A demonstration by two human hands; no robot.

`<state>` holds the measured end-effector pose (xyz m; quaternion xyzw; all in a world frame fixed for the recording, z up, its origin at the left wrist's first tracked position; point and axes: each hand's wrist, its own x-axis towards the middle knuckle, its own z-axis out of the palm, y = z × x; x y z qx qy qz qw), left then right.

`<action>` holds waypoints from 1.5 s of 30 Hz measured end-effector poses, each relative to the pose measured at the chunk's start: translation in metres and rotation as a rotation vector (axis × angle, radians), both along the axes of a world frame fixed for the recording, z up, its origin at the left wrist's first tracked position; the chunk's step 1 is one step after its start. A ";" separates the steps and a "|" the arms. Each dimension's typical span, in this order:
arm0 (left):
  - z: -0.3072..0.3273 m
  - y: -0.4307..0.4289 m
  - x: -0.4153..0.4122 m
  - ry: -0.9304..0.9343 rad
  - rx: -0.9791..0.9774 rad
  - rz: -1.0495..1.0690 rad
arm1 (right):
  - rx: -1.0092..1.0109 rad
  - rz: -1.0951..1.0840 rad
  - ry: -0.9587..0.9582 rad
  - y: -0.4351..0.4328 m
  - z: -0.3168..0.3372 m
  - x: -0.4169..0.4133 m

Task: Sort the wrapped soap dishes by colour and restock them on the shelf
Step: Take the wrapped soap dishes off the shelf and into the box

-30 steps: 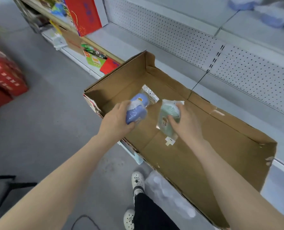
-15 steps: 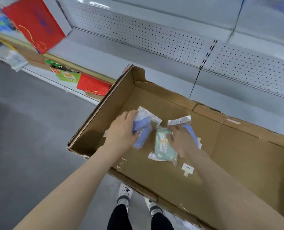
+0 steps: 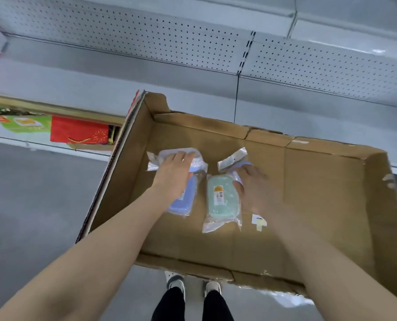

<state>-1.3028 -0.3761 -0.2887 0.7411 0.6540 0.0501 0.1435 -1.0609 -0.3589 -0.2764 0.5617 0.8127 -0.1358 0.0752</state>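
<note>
So a second ago both dishes were up in the air over the box (image 3: 327, 186), blue in one hand and green in the other, and now everything's down on the cardboard floor. The green dish (image 3: 223, 198) has been let go: it lies flat in its wrap between the two hands, just beside the right hand's thumb. The right hand (image 3: 253, 184) has switched to a second blue dish (image 3: 244, 163), fingers curled down over it so you mostly just see a blue edge and a flap of plastic poking out past the fingertips. The left hand (image 3: 173, 174) hasn't dropped its blue dish (image 3: 184, 202); fingers are wrapped over the top end and the thumb hooks the inner side, the rest sticking out under the wrist. Can't tell if there's only one package under there, it looks kinda long. A little paper tag (image 3: 259, 222) sits near the right wrist. My read: this is the sorting bit, with green parked alone and the blues getting paired up, one per hand. Nothing's gone onto the shelf (image 3: 65, 75) beyond the fingertips yet, so restocking is all still to do.
</note>
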 end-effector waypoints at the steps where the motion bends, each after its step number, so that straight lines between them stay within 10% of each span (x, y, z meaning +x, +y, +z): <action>1: 0.007 -0.001 0.001 -0.005 0.021 -0.015 | 0.013 -0.005 0.002 -0.001 0.007 0.004; 15: 0.153 -0.025 0.113 0.018 0.246 -0.357 | 0.333 -0.113 -0.013 -0.082 0.142 0.145; 31: 0.215 -0.091 0.484 -0.043 0.551 -0.533 | 0.665 -0.192 -0.014 -0.163 0.209 0.498; 45: 0.235 0.027 0.678 -0.104 0.675 -0.484 | 0.742 -0.182 -0.015 -0.062 0.237 0.690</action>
